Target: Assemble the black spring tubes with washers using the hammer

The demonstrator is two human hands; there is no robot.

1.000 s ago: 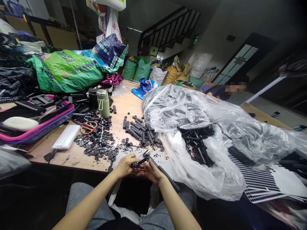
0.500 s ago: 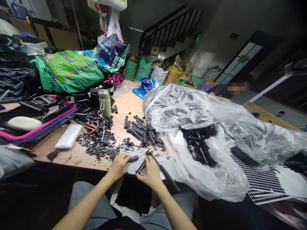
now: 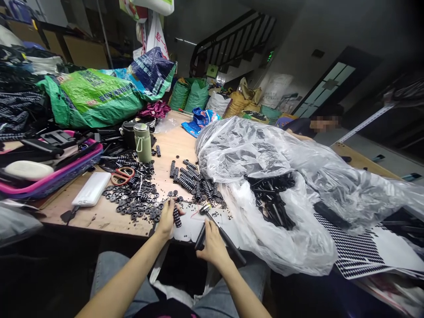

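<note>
My left hand (image 3: 166,219) is closed around a small black-and-white patterned roller (image 3: 177,217), which points down toward the table's front edge. To its right, my right hand (image 3: 213,245) grips a short dark rod (image 3: 200,237) between thumb and fingers; the rod's exact kind is unclear. Just beside that hand lies a hammer (image 3: 228,243) with a dark handle, its head toward the far side. Beneath both hands is a pale sheet (image 3: 187,221) at the table edge. More patterned rollers (image 3: 188,179) are heaped beyond, with many round black discs (image 3: 132,203) at left.
Orange-handled scissors (image 3: 122,176), a white power bank (image 3: 92,189) and a green bottle (image 3: 143,143) stand or lie left. A pink basket (image 3: 43,185) sits farther left. Large clear plastic bags (image 3: 251,148) with black parts cover the right side. A person (image 3: 300,126) is behind them.
The roller in my left hand has turned from lying sideways to pointing toward me. My right hand has shifted slightly nearer and right with the dark rod.
</note>
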